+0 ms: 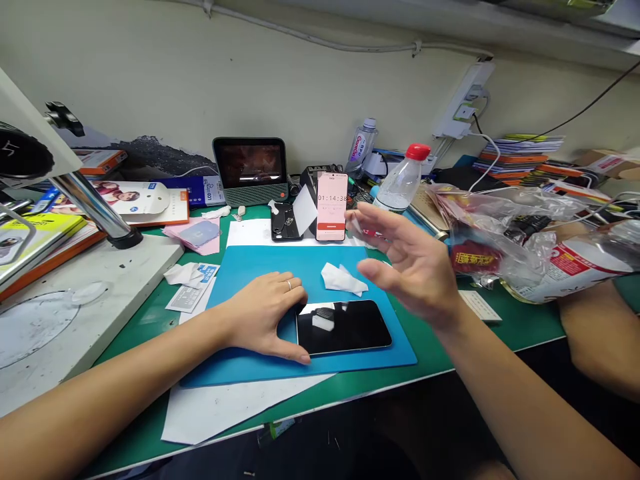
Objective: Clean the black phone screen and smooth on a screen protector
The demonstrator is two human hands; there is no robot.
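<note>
A black-screened smartphone (345,327) lies face up on the blue mat (250,267), with reflections on its glass. My left hand (267,310) rests on the mat at the phone's left end. Its thumb is by the lower corner and its curled fingers by the upper corner, so the end sits between them. Raised above the mat's right side is my right hand (413,263), thumb and fingers apart, nothing seen in it. Behind the phone lies a crumpled white wipe (344,279).
An upright phone (331,227) shows a timer, beside a black phone case (287,223). A smart display (253,172) stands by the wall. Right are a red-capped bottle (400,181) and plastic bags (515,220); left, a microscope stand (120,263). Another person's arm (600,333) is at right.
</note>
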